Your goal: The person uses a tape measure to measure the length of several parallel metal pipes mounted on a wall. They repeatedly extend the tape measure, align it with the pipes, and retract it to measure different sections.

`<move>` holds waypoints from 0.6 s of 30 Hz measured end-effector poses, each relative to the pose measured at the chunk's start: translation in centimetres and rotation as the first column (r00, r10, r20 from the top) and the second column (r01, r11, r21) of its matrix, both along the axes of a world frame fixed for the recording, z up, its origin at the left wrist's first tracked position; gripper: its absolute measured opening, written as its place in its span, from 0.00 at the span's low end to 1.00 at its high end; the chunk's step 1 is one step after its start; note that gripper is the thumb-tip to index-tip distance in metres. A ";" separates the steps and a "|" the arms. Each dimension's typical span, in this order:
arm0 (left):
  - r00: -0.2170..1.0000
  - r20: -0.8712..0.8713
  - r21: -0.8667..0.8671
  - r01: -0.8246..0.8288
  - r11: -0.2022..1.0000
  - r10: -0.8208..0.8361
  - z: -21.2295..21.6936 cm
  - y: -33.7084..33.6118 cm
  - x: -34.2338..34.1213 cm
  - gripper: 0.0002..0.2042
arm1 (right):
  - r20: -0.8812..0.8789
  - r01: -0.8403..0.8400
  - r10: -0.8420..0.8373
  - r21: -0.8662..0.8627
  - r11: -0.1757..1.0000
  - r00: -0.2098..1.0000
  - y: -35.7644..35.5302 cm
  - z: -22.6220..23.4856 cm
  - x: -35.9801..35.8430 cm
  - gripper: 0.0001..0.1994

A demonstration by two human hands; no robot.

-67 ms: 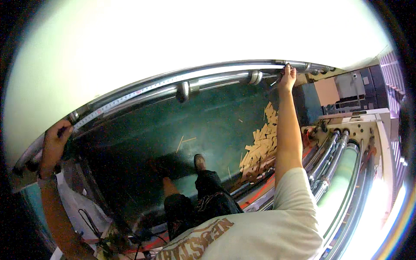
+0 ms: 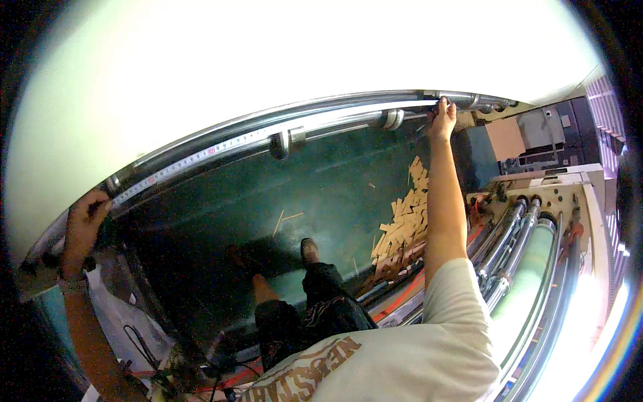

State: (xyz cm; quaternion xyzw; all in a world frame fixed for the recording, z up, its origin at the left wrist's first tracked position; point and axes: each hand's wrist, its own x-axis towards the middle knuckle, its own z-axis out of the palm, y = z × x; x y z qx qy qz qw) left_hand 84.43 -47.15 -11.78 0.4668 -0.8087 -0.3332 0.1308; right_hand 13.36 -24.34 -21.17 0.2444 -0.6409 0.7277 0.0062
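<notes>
A measuring tape (image 2: 201, 155) is stretched between my two hands, along a long metal shaft (image 2: 335, 123) with metal collars (image 2: 280, 143) on it. At the far left my left hand (image 2: 86, 213) is closed on the tape's left end, beside the shaft's end fitting; part of its grip is in shadow. My right hand (image 2: 445, 120), arm outstretched, pinches the tape at the far right. Red marks show on the tape's left half, while its right half is washed out by glare.
Beyond the shaft rises a bright white surface (image 2: 301, 47). Wood-coloured strips (image 2: 404, 221) lie piled on the green floor (image 2: 321, 181). At the right stands a machine with metal rollers (image 2: 516, 234) and a pale green roller (image 2: 529, 271). A cable (image 2: 137, 340) lies lower left.
The tape's middle has dropped slightly toward the collared shaft and lies closer to it. Both hands stay in nearly the same places, still gripping the tape.
</notes>
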 end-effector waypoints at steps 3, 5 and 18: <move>0.998 0.037 0.068 0.058 0.996 -0.060 -0.3 -0.9 1.2 0.04 | 0.033 -0.058 0.060 -0.047 0.997 0.998 -0.1 -0.3 0.2 0.09; 0.994 0.061 0.126 0.082 0.989 -0.090 -0.4 -1.1 1.1 0.04 | 0.060 -0.035 0.040 -0.085 0.996 0.997 -0.9 0.1 1.9 0.09; 1.000 -0.005 0.101 0.019 0.995 -0.018 0.6 0.1 -0.1 0.07 | -0.010 0.032 -0.033 -0.095 0.995 0.999 -1.0 0.2 0.3 0.07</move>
